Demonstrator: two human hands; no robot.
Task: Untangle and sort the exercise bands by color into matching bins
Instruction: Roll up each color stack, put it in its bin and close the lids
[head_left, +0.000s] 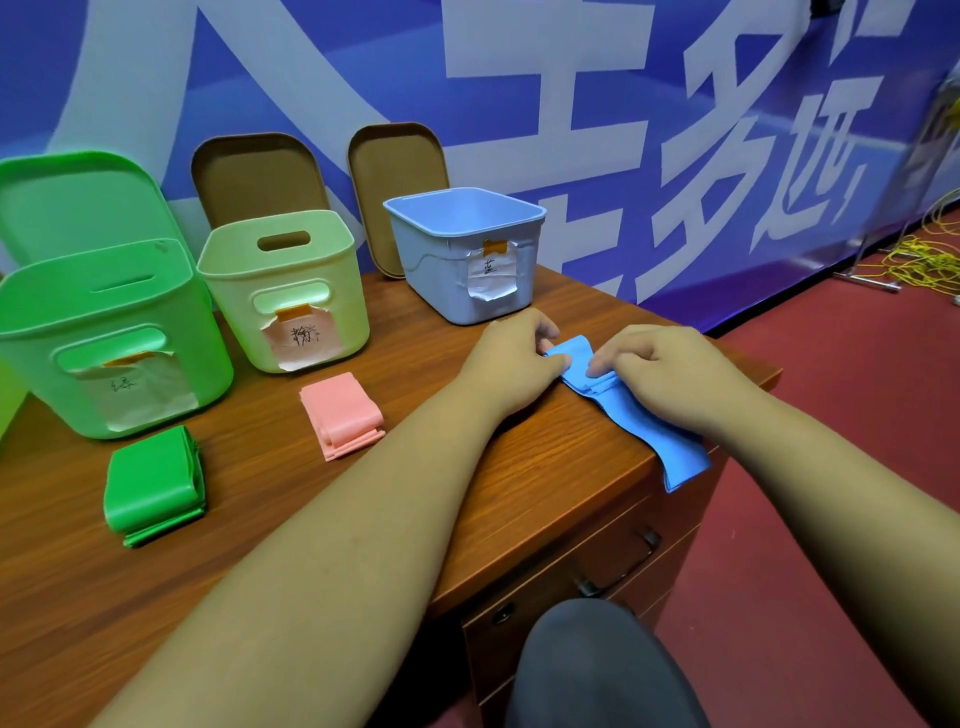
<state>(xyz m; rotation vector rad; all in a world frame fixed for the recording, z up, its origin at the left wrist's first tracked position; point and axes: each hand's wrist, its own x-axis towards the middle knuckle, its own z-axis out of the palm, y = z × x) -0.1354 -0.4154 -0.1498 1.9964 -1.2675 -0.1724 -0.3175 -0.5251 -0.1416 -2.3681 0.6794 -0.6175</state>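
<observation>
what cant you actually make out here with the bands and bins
Head view only:
- Floors of the green bin and pale bin: hidden by their own front walls, so contents unknown.
- Blue band: the part being folded is covered by the left hand and right hand.
- Paper label on the green bin: writing too faint to read.
- Green shape at far left: cut off by the frame edge.

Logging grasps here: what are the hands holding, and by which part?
The left hand and right hand both pinch the blue band at its folded far end; its other end drapes over the desk edge.
</observation>
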